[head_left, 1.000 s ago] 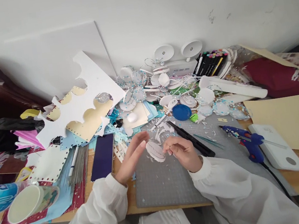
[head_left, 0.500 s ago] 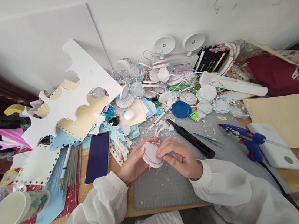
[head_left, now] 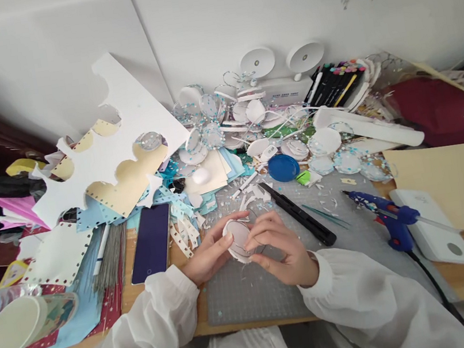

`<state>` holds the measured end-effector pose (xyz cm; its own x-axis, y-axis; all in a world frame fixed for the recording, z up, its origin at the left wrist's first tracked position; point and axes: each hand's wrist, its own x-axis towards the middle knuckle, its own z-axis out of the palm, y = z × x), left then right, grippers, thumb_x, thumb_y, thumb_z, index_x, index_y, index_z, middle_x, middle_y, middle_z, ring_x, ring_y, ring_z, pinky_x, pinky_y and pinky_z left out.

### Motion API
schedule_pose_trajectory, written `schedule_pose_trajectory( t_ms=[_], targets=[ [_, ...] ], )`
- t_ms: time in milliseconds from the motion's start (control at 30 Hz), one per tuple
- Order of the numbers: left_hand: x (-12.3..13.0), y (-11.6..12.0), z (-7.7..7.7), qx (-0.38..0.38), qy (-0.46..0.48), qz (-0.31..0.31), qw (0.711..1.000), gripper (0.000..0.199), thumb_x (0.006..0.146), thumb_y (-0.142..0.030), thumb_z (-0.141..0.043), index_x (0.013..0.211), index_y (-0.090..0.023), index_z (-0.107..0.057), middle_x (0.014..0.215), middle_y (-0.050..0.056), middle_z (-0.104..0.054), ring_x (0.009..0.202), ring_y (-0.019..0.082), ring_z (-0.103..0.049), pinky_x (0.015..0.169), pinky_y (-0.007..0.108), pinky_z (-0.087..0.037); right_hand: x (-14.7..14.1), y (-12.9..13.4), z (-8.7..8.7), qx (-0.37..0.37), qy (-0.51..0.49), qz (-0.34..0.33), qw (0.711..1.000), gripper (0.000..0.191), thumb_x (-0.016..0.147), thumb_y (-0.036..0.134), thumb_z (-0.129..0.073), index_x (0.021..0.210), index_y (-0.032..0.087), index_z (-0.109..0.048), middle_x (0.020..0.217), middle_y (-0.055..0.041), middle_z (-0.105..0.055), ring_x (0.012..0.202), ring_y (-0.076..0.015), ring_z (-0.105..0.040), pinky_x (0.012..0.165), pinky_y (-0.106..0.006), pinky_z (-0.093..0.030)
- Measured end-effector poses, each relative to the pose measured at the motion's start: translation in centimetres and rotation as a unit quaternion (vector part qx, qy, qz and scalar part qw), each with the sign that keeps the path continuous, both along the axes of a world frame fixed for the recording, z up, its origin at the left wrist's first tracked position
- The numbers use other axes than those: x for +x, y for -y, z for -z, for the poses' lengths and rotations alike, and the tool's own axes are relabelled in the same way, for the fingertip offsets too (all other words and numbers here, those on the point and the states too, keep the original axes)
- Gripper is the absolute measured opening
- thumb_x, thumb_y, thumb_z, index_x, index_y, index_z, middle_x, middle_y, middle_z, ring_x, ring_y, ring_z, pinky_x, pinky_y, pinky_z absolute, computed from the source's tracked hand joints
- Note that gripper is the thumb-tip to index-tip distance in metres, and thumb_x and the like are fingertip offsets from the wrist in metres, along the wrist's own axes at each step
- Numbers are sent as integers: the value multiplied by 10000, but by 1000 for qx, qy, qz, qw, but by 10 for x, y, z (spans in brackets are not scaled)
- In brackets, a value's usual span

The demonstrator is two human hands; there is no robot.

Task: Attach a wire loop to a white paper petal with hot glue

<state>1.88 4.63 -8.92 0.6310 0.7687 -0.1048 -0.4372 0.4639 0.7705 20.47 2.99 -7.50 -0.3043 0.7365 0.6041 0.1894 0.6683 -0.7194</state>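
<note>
My left hand (head_left: 211, 252) is closed around the left side of a white foam disc (head_left: 236, 238), its thumb lying on the face. The disc is tilted toward me above the cutting mat (head_left: 251, 305), and its lower edge looks rough. A thin dark wire (head_left: 254, 215) curves out past the disc's right side. My right hand (head_left: 284, 247) pinches this wire against the disc; the fingertips partly hide the spot. To the right of my right hand lie a black utility knife (head_left: 301, 216) and teal tweezers (head_left: 325, 216).
A blue glue gun (head_left: 383, 212) leans by a white box (head_left: 436, 228) at the right. Wire-wrapped discs (head_left: 212, 133) and a blue lid (head_left: 283, 168) crowd the back. A phone (head_left: 150, 244), thin wire stems (head_left: 114, 258) and a paper cup (head_left: 15, 328) are at the left.
My right hand has shifted slightly, and a loop of wire now shows beyond the disc's right edge. The disc has turned a little in my left hand. The view has shifted slightly.
</note>
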Motion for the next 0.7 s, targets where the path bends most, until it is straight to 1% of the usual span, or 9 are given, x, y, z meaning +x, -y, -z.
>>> schedule_pose_trajectory(
  t_ms=[133, 233, 367, 567, 700],
  targets=[
    [0, 1, 1, -12, -5, 8, 1000, 564, 851, -527, -626, 1331, -237, -568, 1098, 92, -649, 983, 201, -589, 805, 264, -459, 1, 0, -2, 7, -8, 3, 1000, 77, 876, 209, -621, 893, 204, -696, 819, -57, -710, 842, -218, -568, 794, -406, -445],
    [0, 1, 3, -18, -8, 18, 1000, 561, 857, -528, -614, 1339, -245, -564, 1114, 88, -631, 984, 202, -578, 795, 266, -457, 1, 0, -3, 15, -12, -1, 1000, 92, 885, 195, -615, 896, 198, -706, 808, -61, -715, 830, -216, -572, 777, -405, -448],
    [-1, 2, 4, -24, -5, 26, 999, 571, 848, -518, -631, 1346, -249, -556, 1153, 90, -625, 995, 198, -577, 819, 274, -455, 0, -1, -3, 21, -18, -10, 1000, 101, 900, 205, -612, 897, 199, -713, 793, -59, -718, 815, -211, -577, 758, -402, -452],
    [0, 2, 3, -35, 6, 40, 999, 575, 830, -507, -660, 1337, -252, -566, 1148, 93, -633, 1020, 203, -587, 849, 285, -463, 0, -4, -2, 24, -22, -27, 999, 119, 924, 241, -601, 899, 215, -713, 780, -53, -728, 800, -208, -596, 754, -399, -472],
    [0, 2, 3, -22, 15, 30, 999, 571, 829, -489, -671, 1336, -249, -565, 1169, 92, -640, 1016, 194, -602, 841, 265, -470, -1, -4, -3, 22, -21, -30, 999, 127, 930, 254, -592, 884, 212, -702, 767, -52, -719, 784, -203, -603, 748, -393, -475]
  ],
)
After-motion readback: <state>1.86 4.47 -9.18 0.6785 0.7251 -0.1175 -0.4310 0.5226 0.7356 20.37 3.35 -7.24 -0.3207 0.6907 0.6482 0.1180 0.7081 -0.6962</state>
